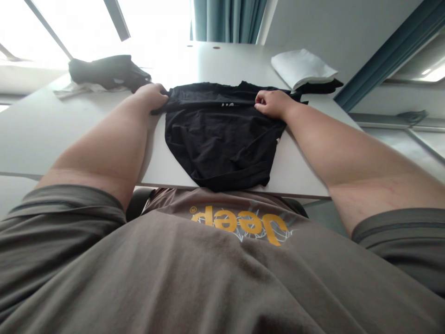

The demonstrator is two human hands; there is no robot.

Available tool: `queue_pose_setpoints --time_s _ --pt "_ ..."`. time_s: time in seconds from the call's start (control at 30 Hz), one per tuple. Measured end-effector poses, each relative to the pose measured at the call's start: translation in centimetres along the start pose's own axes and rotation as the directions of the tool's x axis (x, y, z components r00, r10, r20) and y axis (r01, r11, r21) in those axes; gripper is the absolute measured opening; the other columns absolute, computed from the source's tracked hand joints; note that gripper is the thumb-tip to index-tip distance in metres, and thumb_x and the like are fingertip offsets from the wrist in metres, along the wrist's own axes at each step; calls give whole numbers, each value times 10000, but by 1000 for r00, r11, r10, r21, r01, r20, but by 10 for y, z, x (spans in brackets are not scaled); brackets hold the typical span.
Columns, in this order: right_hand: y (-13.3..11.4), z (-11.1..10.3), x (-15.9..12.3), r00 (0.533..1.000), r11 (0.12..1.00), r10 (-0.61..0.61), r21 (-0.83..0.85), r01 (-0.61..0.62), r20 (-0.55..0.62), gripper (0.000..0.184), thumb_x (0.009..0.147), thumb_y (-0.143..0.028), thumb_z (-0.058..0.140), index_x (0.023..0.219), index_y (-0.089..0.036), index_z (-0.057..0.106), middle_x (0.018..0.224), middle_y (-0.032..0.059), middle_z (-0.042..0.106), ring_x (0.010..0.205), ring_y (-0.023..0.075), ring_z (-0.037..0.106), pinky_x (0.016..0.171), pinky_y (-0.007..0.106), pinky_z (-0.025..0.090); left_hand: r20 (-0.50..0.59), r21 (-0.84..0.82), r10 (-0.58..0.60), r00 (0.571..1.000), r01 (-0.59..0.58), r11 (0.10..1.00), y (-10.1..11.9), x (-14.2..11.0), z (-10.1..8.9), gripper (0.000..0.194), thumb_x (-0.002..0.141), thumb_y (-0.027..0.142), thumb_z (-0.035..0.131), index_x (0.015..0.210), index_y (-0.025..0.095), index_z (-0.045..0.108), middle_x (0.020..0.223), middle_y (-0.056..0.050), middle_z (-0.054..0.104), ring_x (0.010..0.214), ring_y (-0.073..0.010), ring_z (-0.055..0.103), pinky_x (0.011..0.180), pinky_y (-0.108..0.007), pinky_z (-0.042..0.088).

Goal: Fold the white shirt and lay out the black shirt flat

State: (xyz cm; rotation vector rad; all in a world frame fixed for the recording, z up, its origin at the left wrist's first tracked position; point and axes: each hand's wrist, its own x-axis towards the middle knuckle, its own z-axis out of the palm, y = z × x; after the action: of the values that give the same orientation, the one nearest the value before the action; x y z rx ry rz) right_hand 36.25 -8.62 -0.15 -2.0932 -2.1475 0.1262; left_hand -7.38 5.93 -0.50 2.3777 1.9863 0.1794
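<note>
A black T-shirt (219, 134) lies spread on the white table (52, 134) in front of me, its lower part reaching the near edge. My left hand (152, 96) grips the garment's far left edge with closed fingers. At the far right edge, my right hand (273, 103) pinches the fabric in the same way. A small white print shows on the cloth between the two hands.
A crumpled dark garment (104, 72) sits at the back left of the table on something pale. A folded white cloth (301, 67) rests on a black one (321, 86) at the back right. Teal curtains (227, 19) hang beyond the table.
</note>
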Motion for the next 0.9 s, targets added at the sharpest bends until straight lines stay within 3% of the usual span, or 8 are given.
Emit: queue_pose_setpoints --time_s 0.2,0.43,0.63,0.9 --pt "-2 0 0 998 993 -48 -112 44 -37 322 1142 -264 607 1396 -119 742 1435 197 780 1270 337 705 1097 447 475 -1 10 4 1000 -4 1000 2 -1 -1 640 1051 437 697 1639 183 709 1631 -107 693 1416 -359 663 1236 -482 534" --pt "3 3 4 1000 999 -20 -33 20 -7 357 1179 -393 573 1487 -253 687 1536 122 748 1403 385 642 1212 536 420 -2 41 9 1000 -9 999 7 -7 -4 589 1124 397 618 1640 126 705 1622 -181 684 1447 -399 666 1211 -485 548" --pt "3 2 3 999 998 -28 -51 27 -24 303 1170 -301 593 1411 -169 721 1506 170 752 1345 343 666 1150 464 435 -10 32 8 1000 -8 999 5 -5 -3 607 1072 399 661 1627 157 715 1598 -136 710 1403 -371 677 1211 -492 555" --pt "-2 0 0 1000 1000 -1 7 1 -11 272 1175 -290 610 1412 -203 710 1504 143 759 1373 338 631 1180 457 395 -16 17 3 1000 -2 1000 4 -5 -1 630 1045 425 679 1623 178 724 1579 -128 720 1391 -369 678 1193 -474 554"
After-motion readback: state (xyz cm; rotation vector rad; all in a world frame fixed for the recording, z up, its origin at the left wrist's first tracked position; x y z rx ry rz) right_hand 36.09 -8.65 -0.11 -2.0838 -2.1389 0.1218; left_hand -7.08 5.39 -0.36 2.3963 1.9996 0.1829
